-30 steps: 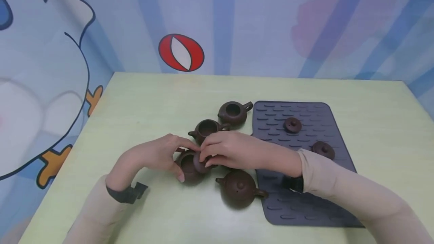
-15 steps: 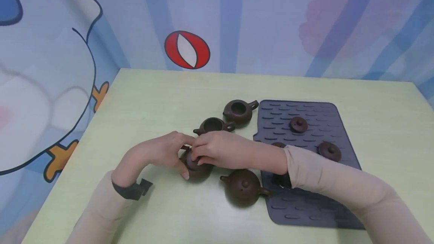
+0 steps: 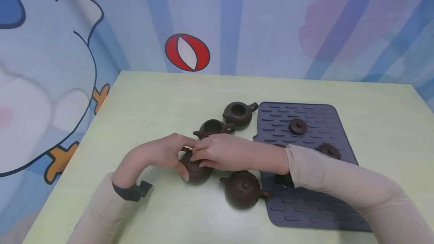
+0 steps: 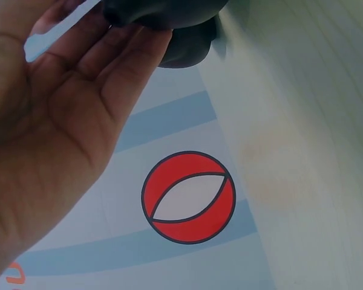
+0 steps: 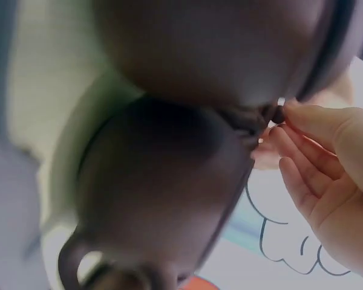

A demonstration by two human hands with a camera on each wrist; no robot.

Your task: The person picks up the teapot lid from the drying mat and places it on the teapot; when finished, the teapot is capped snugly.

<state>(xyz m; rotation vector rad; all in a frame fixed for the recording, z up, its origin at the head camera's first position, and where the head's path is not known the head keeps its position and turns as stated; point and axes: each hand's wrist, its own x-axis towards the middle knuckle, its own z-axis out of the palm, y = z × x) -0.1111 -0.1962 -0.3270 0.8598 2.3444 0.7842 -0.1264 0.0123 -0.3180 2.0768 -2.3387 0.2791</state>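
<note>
Left hand (image 3: 166,153) gripping round dark-brown clay teapot (image 3: 200,176), right hand (image 3: 217,151) pinching its domed brown clay lid (image 3: 194,164); matching lidded teapot (image 3: 243,190), four o'clock

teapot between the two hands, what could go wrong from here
The lid could knock the teapot if the right hand loses its pinch. The teapot might shift if the left hand eases its hold. The right hand could also bump the open pot just beyond it.
</note>
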